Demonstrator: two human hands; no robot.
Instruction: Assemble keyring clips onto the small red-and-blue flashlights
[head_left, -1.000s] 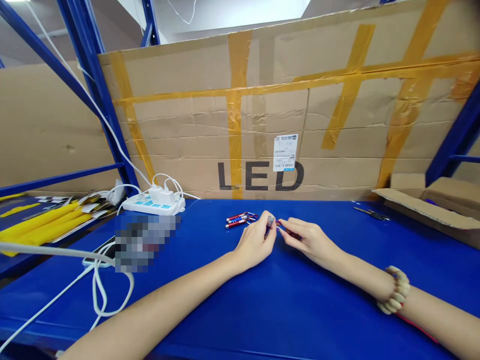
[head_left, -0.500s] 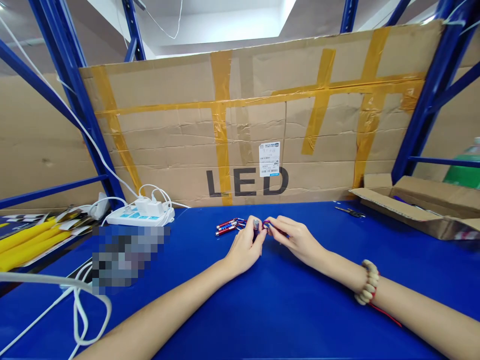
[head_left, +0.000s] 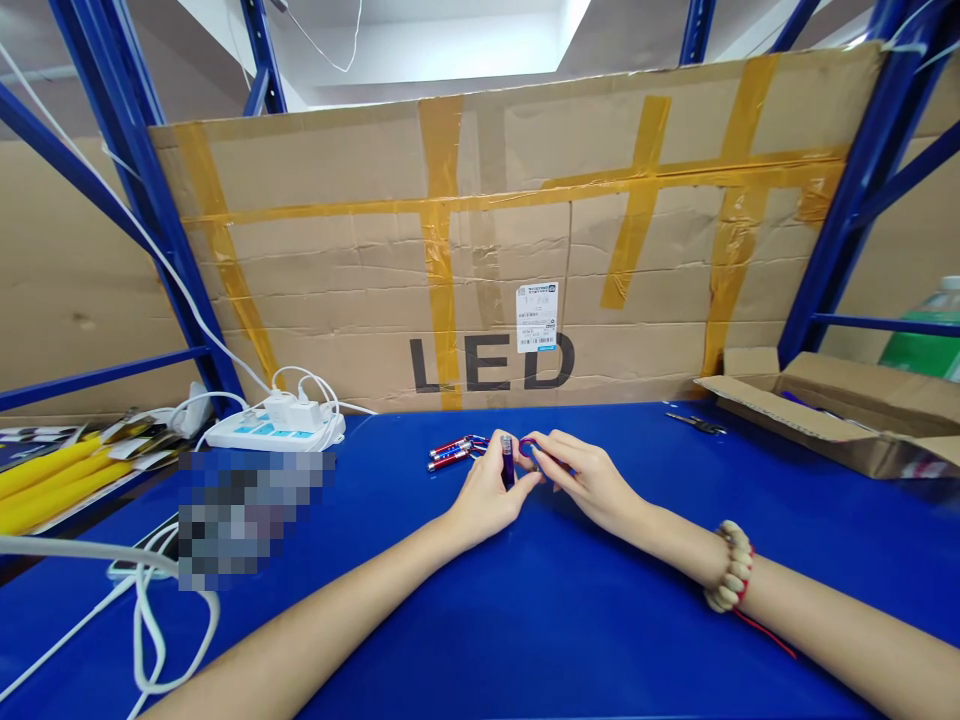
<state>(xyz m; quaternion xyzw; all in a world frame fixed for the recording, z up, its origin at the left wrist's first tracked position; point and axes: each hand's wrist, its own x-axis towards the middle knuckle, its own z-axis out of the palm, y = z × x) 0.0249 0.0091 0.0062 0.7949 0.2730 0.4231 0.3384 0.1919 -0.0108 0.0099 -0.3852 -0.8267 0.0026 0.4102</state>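
My left hand [head_left: 491, 495] is closed around a small purple penlight [head_left: 508, 468], which it holds upright with its silver end on top. Close beside it, my right hand [head_left: 585, 470] pinches a thin purple-red loop [head_left: 528, 442], perhaps a cord; whether the loop is joined to the penlight I cannot tell. Just left of my left hand, a few more slim penlights [head_left: 450, 453], red and blue with silver ends, lie together on the blue table [head_left: 465, 640]. Their right-hand ends are partly hidden by my left hand.
A white power strip [head_left: 274, 430] with plugs and cables stands at the back left. Yellow rolls [head_left: 64, 475] lie at the far left. Keys [head_left: 697, 424] and an open cardboard box [head_left: 832, 420] are at the back right. A cardboard panel [head_left: 360, 290] closes off the back.
More of the purple penlight shows in my left hand, whose thumb has moved off it to the right. My right hand stays beside it with the loop. The view has shifted slightly.
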